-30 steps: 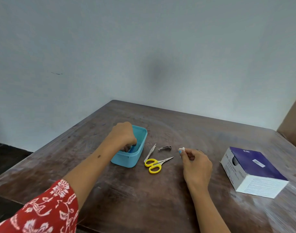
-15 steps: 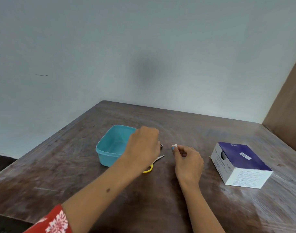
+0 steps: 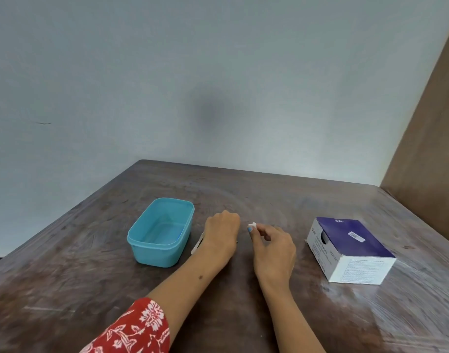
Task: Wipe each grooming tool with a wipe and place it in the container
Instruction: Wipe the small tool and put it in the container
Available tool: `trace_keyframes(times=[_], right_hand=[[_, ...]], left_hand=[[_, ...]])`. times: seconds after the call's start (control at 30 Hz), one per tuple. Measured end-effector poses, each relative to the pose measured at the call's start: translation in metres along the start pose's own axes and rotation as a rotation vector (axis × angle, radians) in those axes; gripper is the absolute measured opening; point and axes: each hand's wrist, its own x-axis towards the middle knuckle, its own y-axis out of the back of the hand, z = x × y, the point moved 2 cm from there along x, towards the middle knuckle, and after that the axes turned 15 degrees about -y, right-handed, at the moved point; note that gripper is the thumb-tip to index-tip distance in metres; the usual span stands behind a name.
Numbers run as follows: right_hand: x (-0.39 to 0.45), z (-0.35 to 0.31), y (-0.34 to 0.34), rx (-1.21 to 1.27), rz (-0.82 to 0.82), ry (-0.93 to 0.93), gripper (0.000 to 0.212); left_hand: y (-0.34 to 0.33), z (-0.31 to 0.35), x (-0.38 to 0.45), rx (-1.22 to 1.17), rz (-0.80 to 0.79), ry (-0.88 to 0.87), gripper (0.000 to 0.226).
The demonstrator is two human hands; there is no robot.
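Note:
A light blue plastic container (image 3: 156,256) stands open on the wooden table (image 3: 65,289), left of my hands. My left hand (image 3: 221,234) is curled knuckles-up on the table just right of the container and covers the grooming tools. Only a slim pale metal tool (image 3: 197,243) sticks out from under its left side. Whether the fingers grip anything is hidden. My right hand (image 3: 274,250) rests close beside it and pinches a small white wipe (image 3: 253,224) between thumb and fingertips.
A purple and white cardboard box (image 3: 350,250) lies on the table to the right of my right hand. A brown panel (image 3: 432,149) rises at the table's far right edge. A pale wall stands behind the table.
My left hand has left the container and come right, down over the tools, so the yellow scissors and the clipper are now hidden. The right hand has kept hold of the wipe.

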Motion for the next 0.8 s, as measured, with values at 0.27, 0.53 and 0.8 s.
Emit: trace_keyframes(times=[0.27, 0.53, 0.8], right_hand=[[0.004, 0.003, 0.001, 0.209, -0.064, -0.137, 0.019], [0.011, 0.005, -0.004, 0.550, -0.102, -0.284, 0.036], [0.026, -0.004, -0.017, 0.678, -0.137, -0.393, 0.008]], left_hand=[[-0.010, -0.002, -0.005, -0.321, 0.413, -0.008, 0.020], [-0.021, -0.008, -0.023, -1.345, 0.576, 0.096, 0.030], [-0.023, -0.005, -0.022, -1.628, 0.581, 0.111, 0.019]])
